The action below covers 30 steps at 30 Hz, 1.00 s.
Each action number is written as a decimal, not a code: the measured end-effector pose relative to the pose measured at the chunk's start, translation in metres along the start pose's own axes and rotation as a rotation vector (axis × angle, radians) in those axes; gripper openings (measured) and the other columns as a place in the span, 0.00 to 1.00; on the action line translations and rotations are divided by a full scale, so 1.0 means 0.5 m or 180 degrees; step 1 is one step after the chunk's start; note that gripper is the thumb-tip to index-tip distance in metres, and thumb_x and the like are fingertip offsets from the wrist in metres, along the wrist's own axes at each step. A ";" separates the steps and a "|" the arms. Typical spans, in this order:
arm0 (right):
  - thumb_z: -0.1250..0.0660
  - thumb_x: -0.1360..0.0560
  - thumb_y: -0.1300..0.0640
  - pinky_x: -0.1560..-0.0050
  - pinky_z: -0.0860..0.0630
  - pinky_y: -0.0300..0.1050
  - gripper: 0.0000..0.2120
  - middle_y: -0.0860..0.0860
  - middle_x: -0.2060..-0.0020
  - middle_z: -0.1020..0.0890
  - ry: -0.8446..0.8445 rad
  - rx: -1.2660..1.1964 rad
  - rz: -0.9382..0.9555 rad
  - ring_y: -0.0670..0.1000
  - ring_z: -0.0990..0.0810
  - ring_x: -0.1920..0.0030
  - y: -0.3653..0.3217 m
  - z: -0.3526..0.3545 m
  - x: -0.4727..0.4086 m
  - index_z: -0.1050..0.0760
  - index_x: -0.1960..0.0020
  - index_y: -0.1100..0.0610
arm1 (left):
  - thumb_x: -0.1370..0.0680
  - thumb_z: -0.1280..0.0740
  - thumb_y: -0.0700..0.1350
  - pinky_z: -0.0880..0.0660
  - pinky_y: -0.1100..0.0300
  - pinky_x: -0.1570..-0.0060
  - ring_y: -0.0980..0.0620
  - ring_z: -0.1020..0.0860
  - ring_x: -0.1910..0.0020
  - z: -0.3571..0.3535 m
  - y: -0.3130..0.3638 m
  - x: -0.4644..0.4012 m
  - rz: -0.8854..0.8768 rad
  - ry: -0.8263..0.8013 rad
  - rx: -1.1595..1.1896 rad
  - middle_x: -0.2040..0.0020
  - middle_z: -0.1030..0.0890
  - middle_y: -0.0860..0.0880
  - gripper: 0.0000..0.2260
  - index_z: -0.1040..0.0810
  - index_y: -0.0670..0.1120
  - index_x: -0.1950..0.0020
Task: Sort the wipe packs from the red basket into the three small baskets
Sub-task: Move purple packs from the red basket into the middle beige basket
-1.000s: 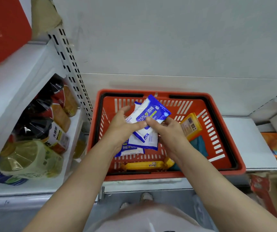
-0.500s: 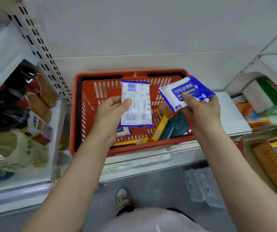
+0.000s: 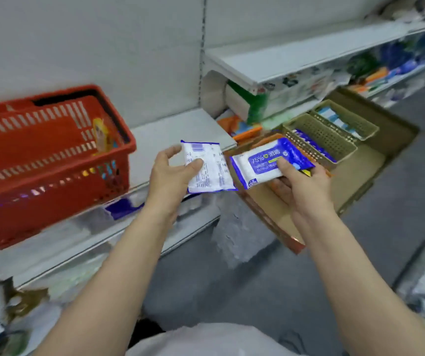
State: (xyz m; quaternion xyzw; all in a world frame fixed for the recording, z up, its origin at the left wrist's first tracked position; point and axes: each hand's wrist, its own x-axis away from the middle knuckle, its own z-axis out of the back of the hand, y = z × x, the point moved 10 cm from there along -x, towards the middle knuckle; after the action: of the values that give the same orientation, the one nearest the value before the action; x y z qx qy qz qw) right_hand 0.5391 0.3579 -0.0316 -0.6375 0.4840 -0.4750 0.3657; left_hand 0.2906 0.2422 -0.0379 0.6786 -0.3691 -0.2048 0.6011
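grey shop shelving is filling the frame, red slotted plastic basket sitting at left on it. left hand is pinching a white wipe pack at centre, back side showing. right hand is gripping a blue-and-white wipe pack just right of it. olive mesh baskets are lying in a cardboard box at right.

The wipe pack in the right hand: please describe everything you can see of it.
The wipe pack is a flat, soft-looking plastic pouch, blue on the printed face with white at its near end, and reads "75%" beside other lettering. It lies face up, roughly level, tilted slightly. The right hand holds it, thumb across the top and fingers beneath. It sits in the air above a cardboard box, apart from the other pack.
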 end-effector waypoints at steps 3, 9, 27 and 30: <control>0.26 0.27 0.66 0.60 0.17 0.44 0.28 0.54 0.51 0.15 0.0249 -0.0036 0.0094 0.52 0.15 0.57 -0.038 0.189 0.001 0.34 0.33 0.52 | 0.24 0.30 0.35 0.19 0.57 0.61 0.51 0.16 0.56 -0.170 -0.042 0.060 -0.0026 -0.0423 -0.0096 0.52 0.14 0.50 0.21 0.25 0.55 0.36; 0.27 0.28 0.67 0.62 0.18 0.44 0.18 0.56 0.49 0.16 0.0728 -0.0197 0.0054 0.54 0.15 0.56 -0.083 0.446 -0.020 0.28 0.41 0.58 | 0.18 0.37 0.50 0.19 0.58 0.61 0.48 0.15 0.54 -0.426 -0.144 0.129 0.0660 -0.1057 -0.0031 0.53 0.14 0.44 0.12 0.20 0.43 0.45; 0.27 0.27 0.60 0.60 0.17 0.47 0.15 0.51 0.52 0.13 0.0229 0.0522 -0.0460 0.49 0.14 0.58 -0.242 0.659 -0.538 0.24 0.42 0.55 | 0.29 0.23 0.50 0.29 0.70 0.76 0.61 0.19 0.72 -0.889 -0.256 -0.148 0.0862 -0.0938 -0.1183 0.66 0.15 0.52 0.08 0.18 0.47 0.60; 0.26 0.27 0.60 0.59 0.17 0.47 0.11 0.52 0.56 0.13 0.0108 0.0765 -0.0589 0.50 0.14 0.60 -0.252 0.661 -0.612 0.23 0.47 0.56 | 0.26 0.26 0.52 0.22 0.62 0.67 0.54 0.16 0.66 -0.932 -0.276 -0.209 0.1028 -0.0954 -0.1179 0.60 0.14 0.47 0.09 0.19 0.46 0.57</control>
State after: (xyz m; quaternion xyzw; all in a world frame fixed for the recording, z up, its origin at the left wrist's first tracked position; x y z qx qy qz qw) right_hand 0.8657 0.6886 -0.0847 -0.6228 0.3690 -0.5719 0.3858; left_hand 0.5947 0.6308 -0.0988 0.4518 -0.5134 -0.2683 0.6784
